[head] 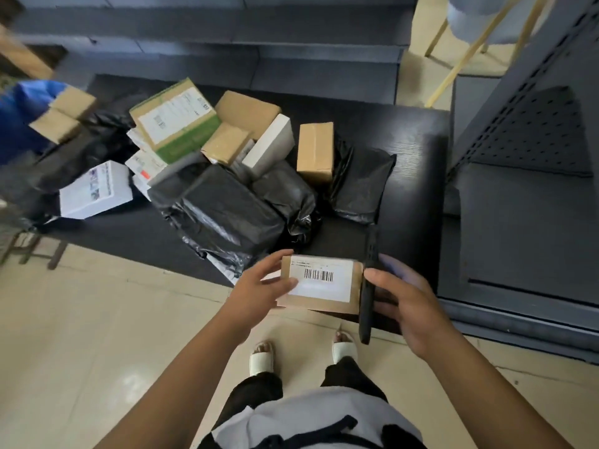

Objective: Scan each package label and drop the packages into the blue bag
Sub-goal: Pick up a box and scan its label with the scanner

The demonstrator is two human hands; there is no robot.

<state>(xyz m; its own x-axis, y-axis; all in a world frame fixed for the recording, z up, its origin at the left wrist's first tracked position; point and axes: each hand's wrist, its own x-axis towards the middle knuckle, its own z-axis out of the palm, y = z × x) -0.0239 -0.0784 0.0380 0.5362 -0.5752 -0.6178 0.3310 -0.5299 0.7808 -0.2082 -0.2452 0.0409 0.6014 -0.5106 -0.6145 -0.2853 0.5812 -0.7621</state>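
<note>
At the far left edge of the frame a blue plastic bag [22,108] stands open beside the table, with two small brown cardboard boxes [64,115] at its mouth; whether they rest inside it or just above it cannot be told through the blur. In the lower centre the left hand [259,286] grips the left end of a small flat brown cardboard package [324,283], thumb on top, its white barcode label [321,280] facing up. The right hand [405,303] is closed around a slim black handheld scanner [368,286], held edge-on just beside the package's right end. Behind them a low black wood-grain table [405,131] carries a heap of parcels: a green-and-brown carton with a white label [175,121], plain brown boxes [316,150], white boxes [95,189] and crumpled black plastic mailers [223,212]. The floor is pale glossy tile [81,335], and a grey perforated metal shelf unit [534,124] fills the right side.
</note>
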